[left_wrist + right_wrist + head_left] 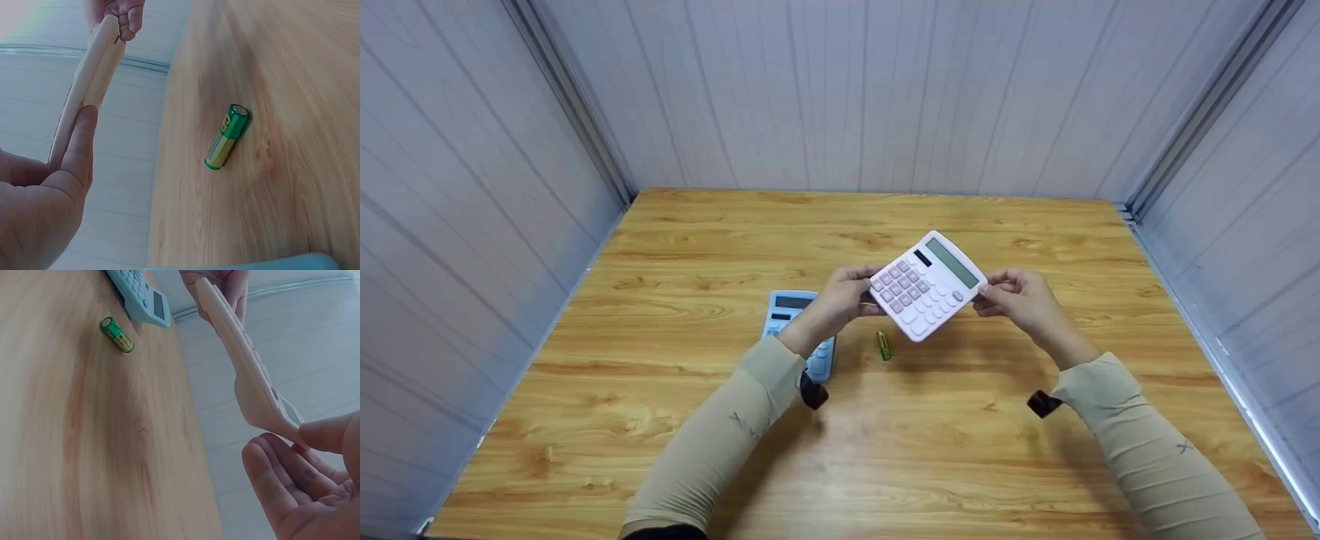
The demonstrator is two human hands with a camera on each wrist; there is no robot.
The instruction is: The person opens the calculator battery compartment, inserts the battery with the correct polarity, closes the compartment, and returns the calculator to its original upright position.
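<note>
Both hands hold a pale pink calculator point(928, 289) raised above the table, its keys and grey screen facing up in the head view. My left hand point(844, 294) grips its left corner, thumb on one face and fingers on the other, as the left wrist view shows from the side. At the opposite corner, by the screen, my right hand point(1017, 300) pinches the edge between thumb and fingers. Below the calculator a green and gold battery point(227, 136) lies on the table. A light blue calculator point(820, 360) lies face up under my left forearm, which partly covers it.
The wood-grain table point(697, 247) is enclosed by pale panel walls point(825, 90) at the back and both sides. Dark wrist cameras hang below both sleeves, the left one point(813, 391) close to the blue calculator.
</note>
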